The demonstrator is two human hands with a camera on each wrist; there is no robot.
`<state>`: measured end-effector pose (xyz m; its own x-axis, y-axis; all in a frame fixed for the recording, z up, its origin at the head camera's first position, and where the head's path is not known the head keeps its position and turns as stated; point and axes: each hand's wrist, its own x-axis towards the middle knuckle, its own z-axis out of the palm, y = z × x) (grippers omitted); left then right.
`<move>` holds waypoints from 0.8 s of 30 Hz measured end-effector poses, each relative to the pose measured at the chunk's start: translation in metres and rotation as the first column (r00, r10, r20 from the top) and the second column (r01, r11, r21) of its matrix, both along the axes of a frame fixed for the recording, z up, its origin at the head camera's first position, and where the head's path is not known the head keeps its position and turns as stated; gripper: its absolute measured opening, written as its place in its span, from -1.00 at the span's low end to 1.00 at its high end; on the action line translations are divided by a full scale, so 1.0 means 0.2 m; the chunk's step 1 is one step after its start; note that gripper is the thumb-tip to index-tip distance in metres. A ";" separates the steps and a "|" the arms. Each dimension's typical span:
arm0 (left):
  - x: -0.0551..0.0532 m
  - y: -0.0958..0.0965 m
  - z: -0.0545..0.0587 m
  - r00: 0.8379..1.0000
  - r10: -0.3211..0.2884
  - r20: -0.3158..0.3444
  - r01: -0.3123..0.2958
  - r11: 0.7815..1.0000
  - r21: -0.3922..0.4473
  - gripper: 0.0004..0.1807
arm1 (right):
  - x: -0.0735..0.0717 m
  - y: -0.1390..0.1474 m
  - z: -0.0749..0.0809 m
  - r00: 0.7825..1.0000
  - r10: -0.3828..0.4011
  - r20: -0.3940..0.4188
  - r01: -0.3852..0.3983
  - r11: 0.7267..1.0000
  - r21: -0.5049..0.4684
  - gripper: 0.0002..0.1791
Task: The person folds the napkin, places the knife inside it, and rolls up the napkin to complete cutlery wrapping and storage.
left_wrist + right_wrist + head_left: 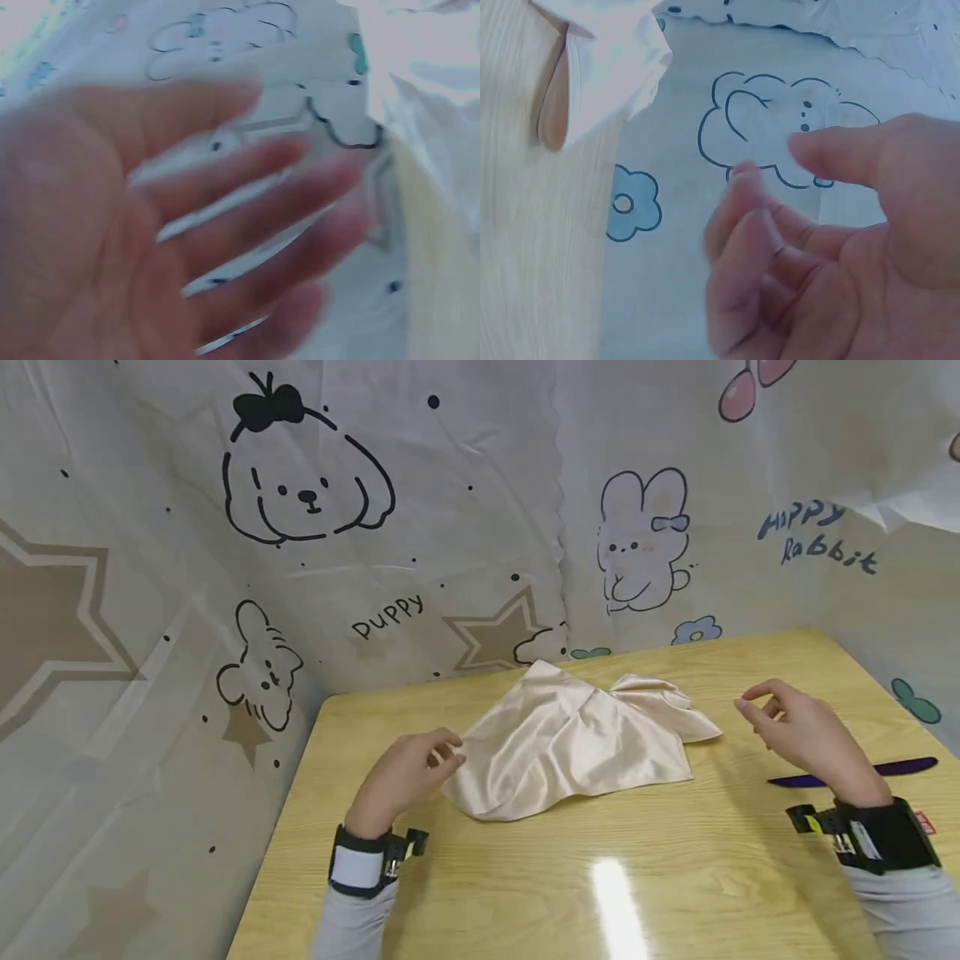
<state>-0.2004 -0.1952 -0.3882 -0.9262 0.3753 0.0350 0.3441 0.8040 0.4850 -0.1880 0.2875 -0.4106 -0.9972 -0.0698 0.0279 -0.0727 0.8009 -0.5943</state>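
A shiny cream satin cloth (570, 743) lies crumpled across the middle of the table, with a gathered, folded part toward its right end. My left hand (408, 772) hovers by the cloth's left edge; whether its fingertips touch it cannot be told in the head view. In the left wrist view the left hand's fingers (255, 217) are spread and hold nothing. Off the cloth's right end is my right hand (813, 735), apart from it. Its loosely bent fingers (742, 247) and thumb have a gap between them, with nothing held.
A slim dark purple object (907, 767) with a pointed end lies on the wooden table (510, 893) at the right, partly hidden behind my right wrist. Pale curtains (480, 502) printed with cartoon animals and stars stand around the table's back and sides.
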 end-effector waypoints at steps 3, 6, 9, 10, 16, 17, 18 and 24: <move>-0.12 0.05 -0.11 0.993 0.081 -0.088 -0.080 0.997 0.012 -0.60 | -0.05 -0.05 -0.05 0.998 0.034 0.048 -0.033 0.999 -0.015 -0.29; -0.20 0.13 -0.24 0.997 0.006 -0.075 -0.008 1.000 -0.028 -0.50 | -0.11 -0.17 -0.13 0.990 0.108 0.095 -0.103 0.993 -0.055 -0.28; -0.21 0.20 -0.34 0.993 -0.118 -0.021 0.115 0.988 -0.101 -0.40 | -0.15 -0.30 -0.21 0.985 0.170 0.033 -0.170 0.985 -0.029 -0.25; -0.20 0.22 -0.36 0.989 -0.150 -0.014 0.147 0.981 -0.131 -0.37 | -0.15 -0.33 -0.23 0.981 0.193 -0.011 -0.193 0.981 -0.022 -0.23; -0.08 0.27 -0.40 0.991 -0.125 0.044 0.132 0.967 -0.218 -0.28 | -0.11 -0.40 -0.30 0.951 0.276 -0.140 -0.267 0.961 0.077 -0.58; -0.06 0.27 -0.39 0.991 -0.124 0.056 0.134 0.966 -0.223 -0.29 | -0.08 -0.39 -0.30 0.952 0.281 -0.119 -0.272 0.959 0.083 -0.67; -0.03 0.26 -0.38 0.990 -0.130 0.063 0.141 0.964 -0.225 -0.31 | -0.06 -0.37 -0.30 0.954 0.287 -0.086 -0.281 0.956 0.084 -0.75; 0.14 0.19 -0.24 0.974 -0.149 0.168 0.185 0.957 -0.224 -0.61 | 0.14 -0.15 -0.24 0.904 0.420 0.085 -0.422 0.906 0.010 -0.91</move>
